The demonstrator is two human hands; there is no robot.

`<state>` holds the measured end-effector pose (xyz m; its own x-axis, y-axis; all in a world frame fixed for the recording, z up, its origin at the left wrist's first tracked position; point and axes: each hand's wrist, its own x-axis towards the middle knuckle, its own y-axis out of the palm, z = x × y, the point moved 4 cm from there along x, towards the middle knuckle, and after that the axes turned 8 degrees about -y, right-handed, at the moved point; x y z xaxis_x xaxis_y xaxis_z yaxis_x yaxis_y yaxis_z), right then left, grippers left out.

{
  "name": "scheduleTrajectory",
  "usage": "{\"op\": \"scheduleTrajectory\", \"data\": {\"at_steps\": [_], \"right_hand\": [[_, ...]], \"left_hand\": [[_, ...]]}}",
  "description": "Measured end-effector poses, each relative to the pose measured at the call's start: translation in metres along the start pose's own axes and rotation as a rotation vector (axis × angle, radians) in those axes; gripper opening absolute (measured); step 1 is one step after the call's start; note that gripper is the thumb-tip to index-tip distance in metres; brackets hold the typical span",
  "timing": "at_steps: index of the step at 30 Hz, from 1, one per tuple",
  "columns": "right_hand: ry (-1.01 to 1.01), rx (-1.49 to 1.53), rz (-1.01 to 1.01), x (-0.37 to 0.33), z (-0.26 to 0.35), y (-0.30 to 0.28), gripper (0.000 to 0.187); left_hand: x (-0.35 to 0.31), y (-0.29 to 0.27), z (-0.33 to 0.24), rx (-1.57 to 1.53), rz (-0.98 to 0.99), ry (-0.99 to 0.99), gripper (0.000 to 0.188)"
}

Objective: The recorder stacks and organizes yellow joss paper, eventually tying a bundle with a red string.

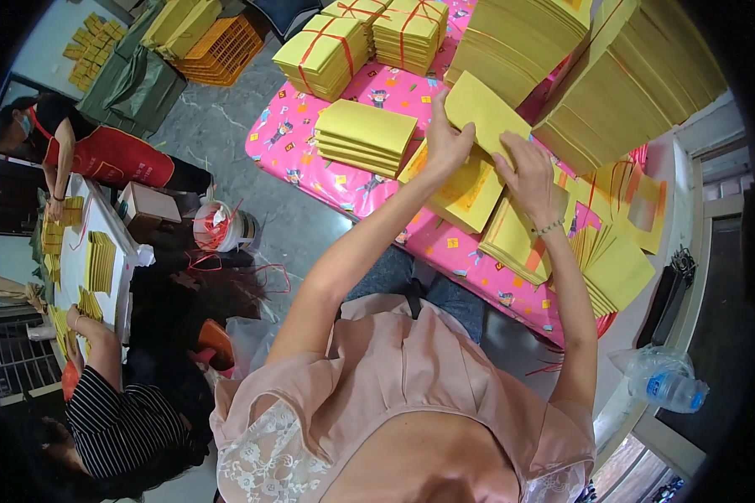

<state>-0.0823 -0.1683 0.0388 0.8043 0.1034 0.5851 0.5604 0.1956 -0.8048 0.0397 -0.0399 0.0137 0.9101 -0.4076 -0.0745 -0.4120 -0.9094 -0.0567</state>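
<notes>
My left hand (450, 144) grips the left edge of a yellow paper sheaf (488, 107), thumb on the near side. At the sheaf's right end, my right hand (528, 178) holds its edge with bent fingers. The sheaf is tilted above the table; I cannot tell how many sheets it has. Below it lies a pile of yellow paper with orange print (466, 197). Another yellow paper stack (516, 239) sits under my right wrist. To the left of my left hand is a low, layered yellow stack (365, 136).
Tall yellow paper stacks (629, 84) stand at the back right of the pink-covered table (352, 189). Red-tied bundles (323, 54) stand at its far left. Fanned yellow paper (617, 268) lies at right. Two people work at a white table (113, 310) on the left, near a bucket (225, 226).
</notes>
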Motion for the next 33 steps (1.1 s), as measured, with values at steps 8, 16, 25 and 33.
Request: {"op": "scheduleTrajectory", "data": {"at_steps": [8,16,25,33], "right_hand": [[0.419,0.416,-0.122,0.044,-0.019,0.028,0.047],[0.378,0.627,0.115,0.099,0.025,0.11,0.044],[0.3,0.54,0.274,0.107,0.048,0.155,0.041],[0.268,0.51,0.4,0.105,0.049,0.158,0.036]], "left_hand": [[-0.012,-0.066,-0.026,-0.266,0.02,0.134,0.068],[-0.007,-0.158,0.001,-0.182,-0.147,0.011,0.066],[0.013,-0.202,0.069,0.126,-0.326,-0.05,0.069],[0.003,-0.188,0.067,-0.058,-0.304,-0.147,0.068]]}}
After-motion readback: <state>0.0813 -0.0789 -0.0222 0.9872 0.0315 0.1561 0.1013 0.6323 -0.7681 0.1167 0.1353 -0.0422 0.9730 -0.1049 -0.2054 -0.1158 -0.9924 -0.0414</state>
